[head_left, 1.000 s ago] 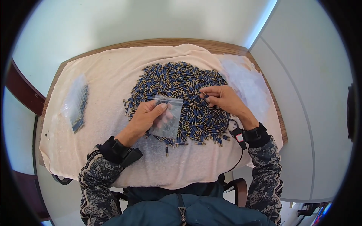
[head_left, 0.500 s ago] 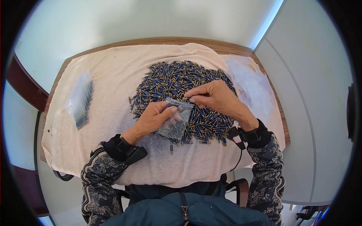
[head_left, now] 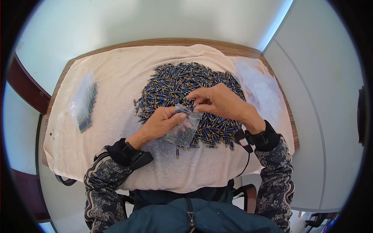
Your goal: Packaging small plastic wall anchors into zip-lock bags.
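My left hand [head_left: 165,121] grips a clear plastic zip bag [head_left: 182,134] by its upper left side, with the thumb on the front. My fingers show through the film, and the bag hangs flat. At the bag's upper right mouth, my right hand [head_left: 219,101] is curled with thumb and fingertips drawn together; what lies between them is too small to make out. Under and around both hands spreads a large heap of small dark-blue cylindrical pieces with gold-coloured metal ends [head_left: 178,81].
A clear bag holding a row of the same pieces [head_left: 86,106] lies at the left. A pile of clear plastic bags [head_left: 258,91] lies at the right. A pale pink towel [head_left: 112,77] covers the wooden table [head_left: 155,42]. Walls stand behind and to the right.
The bag's mouth has tilted slightly, and my left hand has moved a little to the right. My right thumb has shifted down along the bag's mouth, with the index finger lifted away from it.
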A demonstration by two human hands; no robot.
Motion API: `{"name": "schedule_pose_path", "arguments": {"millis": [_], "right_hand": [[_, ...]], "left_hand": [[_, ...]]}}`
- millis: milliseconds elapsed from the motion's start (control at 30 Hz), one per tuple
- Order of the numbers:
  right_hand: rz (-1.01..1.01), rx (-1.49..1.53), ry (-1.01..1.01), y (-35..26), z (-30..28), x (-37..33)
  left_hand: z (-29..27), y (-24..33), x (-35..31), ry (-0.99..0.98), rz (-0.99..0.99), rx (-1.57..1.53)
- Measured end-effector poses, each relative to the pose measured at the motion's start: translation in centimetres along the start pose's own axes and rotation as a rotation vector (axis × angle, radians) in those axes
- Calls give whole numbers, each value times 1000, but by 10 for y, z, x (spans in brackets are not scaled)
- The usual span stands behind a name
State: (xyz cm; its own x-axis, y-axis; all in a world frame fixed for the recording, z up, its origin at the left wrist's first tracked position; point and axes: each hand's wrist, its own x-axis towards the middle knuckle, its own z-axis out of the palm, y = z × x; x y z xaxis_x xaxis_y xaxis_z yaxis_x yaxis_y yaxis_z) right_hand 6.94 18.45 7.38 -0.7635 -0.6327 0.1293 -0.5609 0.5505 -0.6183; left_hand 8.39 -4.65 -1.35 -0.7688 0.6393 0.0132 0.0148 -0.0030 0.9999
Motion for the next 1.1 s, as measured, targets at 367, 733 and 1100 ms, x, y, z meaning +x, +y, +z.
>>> {"name": "schedule_pose_path", "arguments": {"millis": [367, 733, 1100], "right_hand": [[-62, 69, 261, 9, 34, 3], [49, 116, 240, -3, 45, -1], [-24, 81, 366, 6, 56, 6]], "left_hand": [[-1, 3, -2, 0, -65, -281], [2, -5, -1, 61, -167, -649], [-2, -25, -1, 155, -189, -665]]}}
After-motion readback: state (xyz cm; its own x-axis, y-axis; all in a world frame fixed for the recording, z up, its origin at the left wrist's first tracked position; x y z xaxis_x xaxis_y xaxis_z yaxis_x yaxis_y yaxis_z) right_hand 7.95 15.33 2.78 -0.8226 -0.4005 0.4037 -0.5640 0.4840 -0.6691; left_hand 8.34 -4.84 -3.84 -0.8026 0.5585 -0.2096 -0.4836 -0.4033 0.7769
